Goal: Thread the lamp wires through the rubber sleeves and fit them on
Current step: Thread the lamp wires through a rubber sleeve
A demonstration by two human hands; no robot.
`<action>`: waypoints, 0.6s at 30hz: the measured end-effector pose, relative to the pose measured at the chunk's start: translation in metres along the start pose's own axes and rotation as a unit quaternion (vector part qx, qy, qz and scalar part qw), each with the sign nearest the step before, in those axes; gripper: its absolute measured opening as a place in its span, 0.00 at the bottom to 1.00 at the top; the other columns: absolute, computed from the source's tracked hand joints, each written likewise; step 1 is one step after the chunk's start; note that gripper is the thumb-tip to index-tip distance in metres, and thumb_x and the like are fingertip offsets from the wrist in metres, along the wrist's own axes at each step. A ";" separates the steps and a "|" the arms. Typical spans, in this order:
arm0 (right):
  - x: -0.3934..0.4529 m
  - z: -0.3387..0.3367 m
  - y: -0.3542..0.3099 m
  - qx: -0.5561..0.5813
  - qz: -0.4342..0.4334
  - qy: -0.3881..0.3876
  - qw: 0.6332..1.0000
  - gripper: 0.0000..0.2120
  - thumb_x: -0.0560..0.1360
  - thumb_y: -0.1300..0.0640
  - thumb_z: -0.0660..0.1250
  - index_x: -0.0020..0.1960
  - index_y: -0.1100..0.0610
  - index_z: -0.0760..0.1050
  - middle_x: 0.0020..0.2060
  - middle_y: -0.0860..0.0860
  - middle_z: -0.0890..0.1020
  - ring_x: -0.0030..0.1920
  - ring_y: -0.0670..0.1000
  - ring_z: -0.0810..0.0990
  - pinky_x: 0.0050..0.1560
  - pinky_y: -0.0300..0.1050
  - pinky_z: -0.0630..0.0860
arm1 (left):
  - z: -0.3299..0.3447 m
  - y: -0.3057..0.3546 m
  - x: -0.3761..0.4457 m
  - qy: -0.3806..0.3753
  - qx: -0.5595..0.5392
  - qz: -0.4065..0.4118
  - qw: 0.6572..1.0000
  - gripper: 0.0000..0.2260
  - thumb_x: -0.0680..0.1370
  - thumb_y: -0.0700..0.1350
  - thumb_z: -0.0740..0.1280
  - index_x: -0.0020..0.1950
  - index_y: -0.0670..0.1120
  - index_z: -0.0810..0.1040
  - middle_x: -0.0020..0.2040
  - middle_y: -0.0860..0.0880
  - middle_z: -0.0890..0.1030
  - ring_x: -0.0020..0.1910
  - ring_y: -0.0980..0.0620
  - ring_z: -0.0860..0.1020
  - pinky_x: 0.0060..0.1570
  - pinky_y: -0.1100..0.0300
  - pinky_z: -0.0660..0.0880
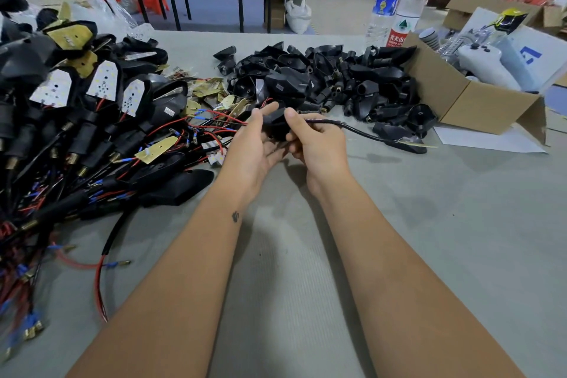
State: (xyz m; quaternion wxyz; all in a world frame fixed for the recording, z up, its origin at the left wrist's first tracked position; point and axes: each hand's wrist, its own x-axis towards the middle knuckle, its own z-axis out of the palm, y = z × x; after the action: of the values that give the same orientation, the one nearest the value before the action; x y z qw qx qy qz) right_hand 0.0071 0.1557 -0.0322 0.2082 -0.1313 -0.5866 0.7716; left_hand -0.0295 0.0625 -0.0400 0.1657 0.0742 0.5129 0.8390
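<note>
A black, soft rubber sleeve (276, 126) was held just above the grey table (429, 224), between the left hand (254, 144) and the right hand (316, 144), its shape mostly hidden by the fingers. Thin red lamp wires (228, 118) ran out of its left side toward a tangled heap of wired lamp assemblies (76, 132) with white LED boards. From its right side a black sheathed cable (362, 132) trailed across the table to a black wedge-shaped lamp housing (411, 147) lying flat. Beyond the hands lay a loose pile of black rubber sleeves (322, 77).
</note>
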 end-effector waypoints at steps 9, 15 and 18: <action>0.000 0.002 -0.002 0.039 0.024 -0.008 0.999 0.14 0.79 0.52 0.66 0.37 0.58 0.77 0.26 0.51 0.78 0.23 0.46 0.72 0.24 0.35 0.68 | 0.001 -0.002 -0.003 -0.008 0.042 0.063 0.997 0.16 0.86 0.51 0.49 0.62 0.53 0.75 0.58 0.45 0.82 0.47 0.53 0.82 0.46 0.58 0.79; 0.003 -0.003 -0.005 0.176 0.037 0.004 0.984 0.09 0.81 0.60 0.62 0.42 0.59 0.74 0.28 0.50 0.80 0.26 0.45 0.76 0.29 0.36 0.74 | 0.000 0.003 -0.002 0.028 -0.030 0.072 0.997 0.13 0.86 0.52 0.50 0.60 0.57 0.74 0.59 0.42 0.81 0.52 0.48 0.84 0.46 0.57 0.81; 0.000 0.001 -0.002 0.029 0.003 -0.004 1.000 0.10 0.78 0.59 0.67 0.39 0.61 0.75 0.27 0.51 0.80 0.24 0.46 0.75 0.26 0.36 0.72 | 0.004 -0.001 -0.002 0.009 -0.018 0.049 0.999 0.14 0.85 0.50 0.52 0.68 0.52 0.71 0.50 0.46 0.83 0.42 0.52 0.83 0.43 0.58 0.80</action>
State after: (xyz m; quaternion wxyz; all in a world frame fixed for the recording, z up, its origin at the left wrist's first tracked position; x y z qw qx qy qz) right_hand 0.0071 0.1553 -0.0295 0.2072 -0.1234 -0.5643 0.7896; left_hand -0.0265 0.0652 -0.0389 0.1211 0.0885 0.4954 0.8556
